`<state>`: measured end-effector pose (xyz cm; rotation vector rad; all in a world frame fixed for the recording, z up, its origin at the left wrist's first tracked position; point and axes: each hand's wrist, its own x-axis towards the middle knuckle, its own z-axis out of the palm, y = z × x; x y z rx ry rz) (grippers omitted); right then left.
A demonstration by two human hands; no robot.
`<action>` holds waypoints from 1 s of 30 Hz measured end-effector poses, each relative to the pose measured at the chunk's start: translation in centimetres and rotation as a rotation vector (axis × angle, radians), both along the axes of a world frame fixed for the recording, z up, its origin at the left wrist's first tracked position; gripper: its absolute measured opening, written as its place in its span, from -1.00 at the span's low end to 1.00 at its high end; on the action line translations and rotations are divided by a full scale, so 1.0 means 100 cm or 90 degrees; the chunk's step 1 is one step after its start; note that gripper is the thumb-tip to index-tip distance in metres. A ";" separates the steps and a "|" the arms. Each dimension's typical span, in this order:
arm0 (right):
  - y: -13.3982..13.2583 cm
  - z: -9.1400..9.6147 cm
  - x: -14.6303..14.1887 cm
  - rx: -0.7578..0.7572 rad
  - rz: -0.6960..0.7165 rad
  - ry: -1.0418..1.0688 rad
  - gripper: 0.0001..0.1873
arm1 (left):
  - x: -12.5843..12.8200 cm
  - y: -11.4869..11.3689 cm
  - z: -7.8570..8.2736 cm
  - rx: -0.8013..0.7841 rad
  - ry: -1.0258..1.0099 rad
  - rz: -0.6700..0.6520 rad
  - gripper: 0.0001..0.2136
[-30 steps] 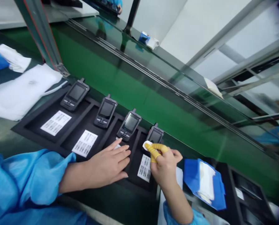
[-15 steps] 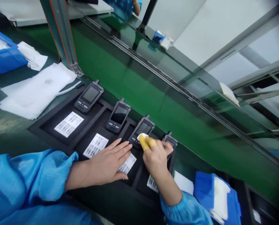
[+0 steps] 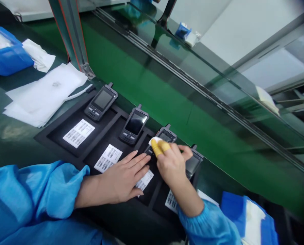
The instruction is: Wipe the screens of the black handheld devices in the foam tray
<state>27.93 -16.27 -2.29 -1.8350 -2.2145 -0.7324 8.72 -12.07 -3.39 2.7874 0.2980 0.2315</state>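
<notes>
Left hand lies flat, fingers spread, holding nothing — pressing the black tray steady. Just right, right hand, yellow-cotted fingertips pinching a white wipe, rubs the third handset, seated upright in its slot.

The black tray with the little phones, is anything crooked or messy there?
Nothing stands out. Four handsets sit one per slot in the black tray, each with a barcode label. The right hand presses a white pad on the third handset; the left hand lies flat beside it.
</notes>
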 end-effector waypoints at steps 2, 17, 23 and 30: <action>-0.010 -0.001 -0.005 -0.034 0.057 0.026 -0.76 | 0.000 0.000 0.000 -0.004 0.003 -0.003 -0.42; -0.015 -0.005 -0.007 -0.014 -0.072 0.011 -0.74 | 0.001 0.001 0.001 -0.003 0.009 -0.007 -0.45; 0.017 0.003 0.016 0.055 -0.166 -0.024 -0.74 | 0.001 0.001 0.000 0.007 0.008 -0.003 -0.46; -0.004 -0.005 0.031 0.072 -0.164 0.038 -0.70 | 0.001 0.001 0.000 0.001 -0.001 -0.002 -0.45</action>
